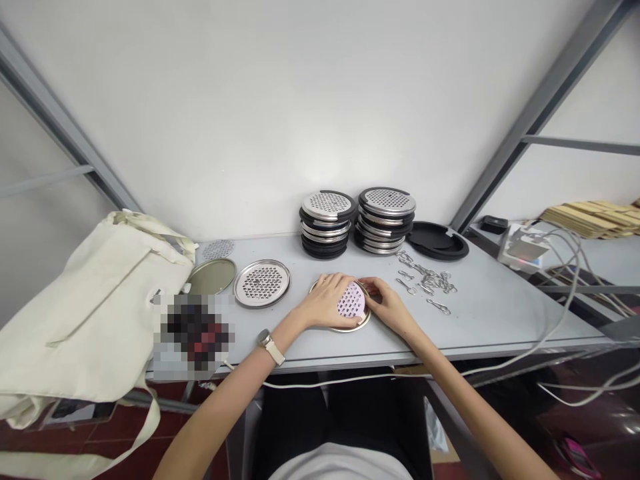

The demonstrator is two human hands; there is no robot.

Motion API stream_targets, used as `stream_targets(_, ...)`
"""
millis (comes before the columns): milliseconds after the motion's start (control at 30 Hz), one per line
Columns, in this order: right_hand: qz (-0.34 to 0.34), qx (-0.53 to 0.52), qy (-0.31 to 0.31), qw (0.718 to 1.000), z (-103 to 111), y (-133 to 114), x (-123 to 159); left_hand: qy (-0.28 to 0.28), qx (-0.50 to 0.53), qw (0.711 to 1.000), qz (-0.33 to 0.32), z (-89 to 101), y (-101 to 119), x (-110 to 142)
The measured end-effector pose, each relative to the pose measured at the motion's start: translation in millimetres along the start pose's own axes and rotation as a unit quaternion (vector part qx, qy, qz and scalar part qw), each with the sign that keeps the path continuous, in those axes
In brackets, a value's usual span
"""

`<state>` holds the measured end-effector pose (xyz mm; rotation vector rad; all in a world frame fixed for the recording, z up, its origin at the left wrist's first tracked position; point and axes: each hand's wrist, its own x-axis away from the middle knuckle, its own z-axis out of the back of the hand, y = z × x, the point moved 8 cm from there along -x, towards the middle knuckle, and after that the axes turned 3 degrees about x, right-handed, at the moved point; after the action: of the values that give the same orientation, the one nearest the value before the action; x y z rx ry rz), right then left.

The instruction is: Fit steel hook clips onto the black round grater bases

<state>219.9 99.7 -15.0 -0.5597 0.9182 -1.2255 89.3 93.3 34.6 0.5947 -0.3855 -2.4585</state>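
At the front middle of the table lies a round lilac disc (351, 301) with rows of holes, seated in a shallow metal lid with a gold-coloured rim (345, 329). My left hand (327, 300) is draped over its left part, fingers at the far edge and thumb at the near right, gripping it. The curled fingers of my right hand (387, 303) hold the right side of the rim; their tips are partly hidden. Left of my hands is another perforated disc in a silver rim (263, 283). Behind it sit a plain gold-toned lid (213, 277) and a loose perforated sheet (219, 249).
Two stacks of black-and-silver perforated discs (327, 227) (385, 223) stand against the wall. Right of them are a black round tray (440, 241) and several metal snap hooks (430, 279). A cream bag (95, 313) occupies the left end. A white cable (350, 383) hangs along the front edge.
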Motion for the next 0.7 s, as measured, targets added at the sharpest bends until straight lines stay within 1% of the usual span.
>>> stream_targets(133,-0.018,0.015,0.013,1.000,1,3,-3,-0.003,0.008,1.000,0.009,0.6,-1,1)
stream_targets(500,-0.005,0.050,0.019,0.999,3,-10,-2,-0.008,0.020,1.000,0.018,-2.1,-4,1)
stream_targets(700,-0.001,0.043,-0.014,0.999,2,-9,-3,0.010,0.026,1.000,-0.004,-0.5,-4,2)
